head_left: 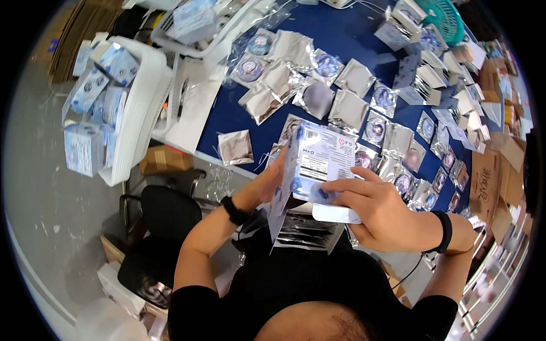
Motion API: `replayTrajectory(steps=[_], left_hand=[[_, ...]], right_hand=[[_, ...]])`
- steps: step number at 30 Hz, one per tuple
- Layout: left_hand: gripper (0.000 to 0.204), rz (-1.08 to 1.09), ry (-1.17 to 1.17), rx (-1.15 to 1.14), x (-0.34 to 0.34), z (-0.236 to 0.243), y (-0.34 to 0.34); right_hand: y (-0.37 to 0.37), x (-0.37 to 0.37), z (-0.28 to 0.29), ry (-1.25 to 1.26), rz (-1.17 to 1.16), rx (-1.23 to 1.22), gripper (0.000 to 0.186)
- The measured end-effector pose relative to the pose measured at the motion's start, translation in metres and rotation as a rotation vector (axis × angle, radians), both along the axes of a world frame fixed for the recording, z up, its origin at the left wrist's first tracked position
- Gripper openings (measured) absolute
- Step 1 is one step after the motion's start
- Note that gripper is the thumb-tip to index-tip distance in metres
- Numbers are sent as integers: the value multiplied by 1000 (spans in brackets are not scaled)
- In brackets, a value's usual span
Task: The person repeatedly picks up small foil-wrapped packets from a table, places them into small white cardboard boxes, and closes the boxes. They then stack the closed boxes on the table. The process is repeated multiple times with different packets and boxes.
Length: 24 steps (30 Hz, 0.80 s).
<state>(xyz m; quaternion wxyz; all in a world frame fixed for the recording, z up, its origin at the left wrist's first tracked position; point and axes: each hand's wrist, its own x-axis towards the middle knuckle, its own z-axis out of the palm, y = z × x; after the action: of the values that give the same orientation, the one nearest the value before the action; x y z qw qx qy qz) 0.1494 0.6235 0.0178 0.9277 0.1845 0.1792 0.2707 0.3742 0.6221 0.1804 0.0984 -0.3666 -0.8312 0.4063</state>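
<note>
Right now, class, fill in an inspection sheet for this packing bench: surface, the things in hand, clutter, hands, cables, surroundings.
Surface: blue table, largely covered.
Things in hand: pale blue printed carton, flaps open, held over the lap.
Clutter: silver foil pouches scattered across the table; flat cartons stacked at the far right.
Hands: left hand grips the carton's side; right hand holds its lower flap.
Cables: thin dark lead by the right forearm.
Surroundings: white crate of blue boxes, black chair, cardboard cartons.
</note>
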Motion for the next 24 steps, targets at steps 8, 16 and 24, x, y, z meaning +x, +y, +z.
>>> replayTrajectory(steps=[8, 16, 24], left_hand=[[92, -87, 42, -276, 5, -23, -5], [62, -250, -73, -565, -22, -43, -25], [63, -343, -139, -533, -23, -68, -21]], right_hand=[[4, -15, -2, -75, 74, 60, 34], [8, -14, 3, -42, 52, 72, 52], [31, 16, -24, 253, 49, -250, 46]])
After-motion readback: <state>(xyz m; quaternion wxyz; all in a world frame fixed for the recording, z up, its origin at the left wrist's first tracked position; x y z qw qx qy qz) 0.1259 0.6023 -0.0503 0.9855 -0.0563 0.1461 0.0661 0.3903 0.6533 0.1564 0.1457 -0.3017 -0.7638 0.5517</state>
